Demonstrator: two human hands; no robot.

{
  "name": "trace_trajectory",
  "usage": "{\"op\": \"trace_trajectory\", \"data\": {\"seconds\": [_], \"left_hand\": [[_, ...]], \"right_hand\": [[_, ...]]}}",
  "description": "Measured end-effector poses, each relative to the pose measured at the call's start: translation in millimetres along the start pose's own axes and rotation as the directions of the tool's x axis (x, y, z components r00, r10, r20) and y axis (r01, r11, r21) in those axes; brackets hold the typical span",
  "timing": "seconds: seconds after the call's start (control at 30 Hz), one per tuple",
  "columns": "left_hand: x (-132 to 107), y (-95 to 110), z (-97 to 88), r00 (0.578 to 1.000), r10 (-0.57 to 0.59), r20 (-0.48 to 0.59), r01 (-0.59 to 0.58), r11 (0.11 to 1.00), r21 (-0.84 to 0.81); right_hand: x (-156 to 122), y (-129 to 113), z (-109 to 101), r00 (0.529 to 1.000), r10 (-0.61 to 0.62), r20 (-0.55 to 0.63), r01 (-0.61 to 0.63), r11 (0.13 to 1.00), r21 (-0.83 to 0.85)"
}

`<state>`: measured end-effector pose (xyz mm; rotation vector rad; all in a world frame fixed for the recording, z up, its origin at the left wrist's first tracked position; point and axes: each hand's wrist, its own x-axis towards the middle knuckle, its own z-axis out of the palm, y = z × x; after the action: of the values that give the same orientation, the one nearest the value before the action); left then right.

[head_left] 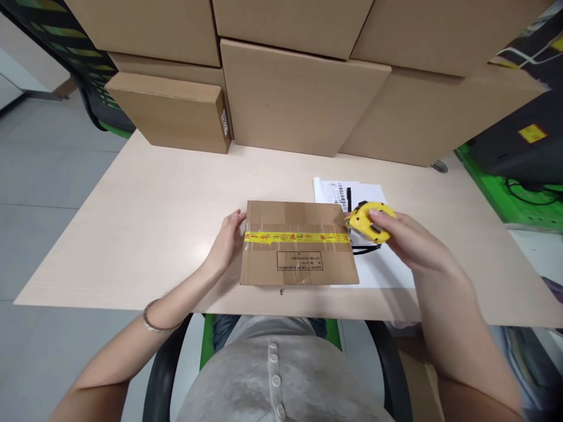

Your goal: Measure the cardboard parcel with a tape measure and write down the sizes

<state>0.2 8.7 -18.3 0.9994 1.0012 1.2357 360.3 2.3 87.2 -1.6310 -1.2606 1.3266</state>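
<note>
A cardboard box (299,272) with a yellow printed strip of tape across its top lies on the table in front of me. My left hand (225,243) holds the box at its left side, fingers curled along the edge and partly hidden. Gripped in my right hand (409,234) is a yellow tape measure (368,223), its mouth close against the box's right edge. Whether any blade is pulled out cannot be made out. Sheets of printed paper (391,266) lie partly under the box, and a black pen (349,199) rests on them.
Large cardboard boxes (299,99) are stacked along the table's back edge. A smaller closed carton (185,120) stands at the back left. To the right is a green surface (492,181) with black equipment and cables. Black chair armrests (165,375) flank me.
</note>
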Motion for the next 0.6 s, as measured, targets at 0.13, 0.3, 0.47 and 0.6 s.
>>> {"op": "trace_trajectory", "data": {"seconds": [0.13,0.3,0.47,0.6], "left_hand": [[-5.3,27.0,23.7,0.991,-0.011,0.134,0.012,1.0,-0.003],[-3.6,39.4,32.9,0.975,0.223,0.013,-0.223,0.974,0.041],[1.9,21.3,18.8,0.911,0.408,0.055,-0.412,0.9,0.146],[8.3,17.8,7.0,0.903,0.404,0.145,-0.423,0.895,0.141]], "right_hand": [[-23.1,2.2,10.2,0.999,-0.037,-0.009,0.038,0.99,0.139],[-59.4,7.2,9.6,0.993,-0.112,-0.021,0.114,0.953,0.282],[-71.8,35.2,8.8,0.994,-0.112,0.012,0.105,0.961,0.257],[-68.3,28.8,8.7,0.958,-0.264,-0.11,0.283,0.929,0.237]]}}
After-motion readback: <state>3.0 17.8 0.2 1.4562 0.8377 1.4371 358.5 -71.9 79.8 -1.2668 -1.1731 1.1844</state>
